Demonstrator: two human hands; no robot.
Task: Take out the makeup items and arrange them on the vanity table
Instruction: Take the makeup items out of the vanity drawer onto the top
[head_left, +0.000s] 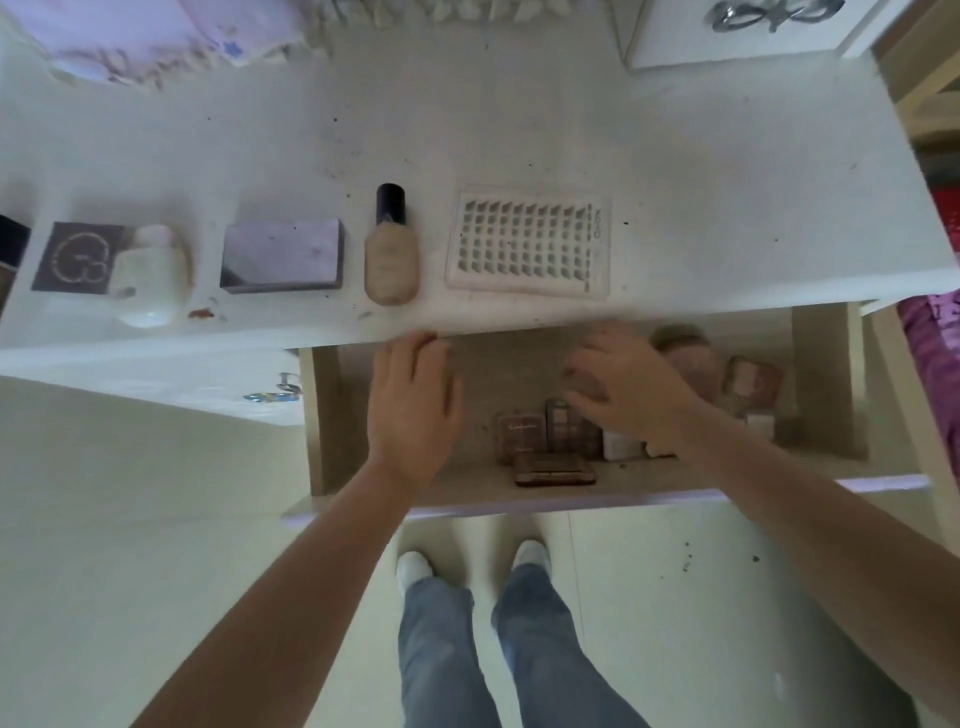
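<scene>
On the white vanity table (519, 130) lie a row of makeup items: a dark square compact (72, 257), a pale cream bottle (150, 280), a purple box (283, 254), a foundation bottle (390, 249) with a dark cap, and a clear lash tray (530, 244). Below the tabletop the open drawer (332, 415) holds several palettes (553, 467) and compacts (753, 387). My left hand (410, 410) hovers open over the drawer's bare left part. My right hand (628, 389) is spread over the items in the drawer, holding nothing I can see.
A mirror frame (727, 36) stands at the back right of the table, and pale cloth (130, 41) lies at the back left. A drawer handle (275, 392) shows to the left. My legs and white shoes (415, 566) stand on the tiled floor.
</scene>
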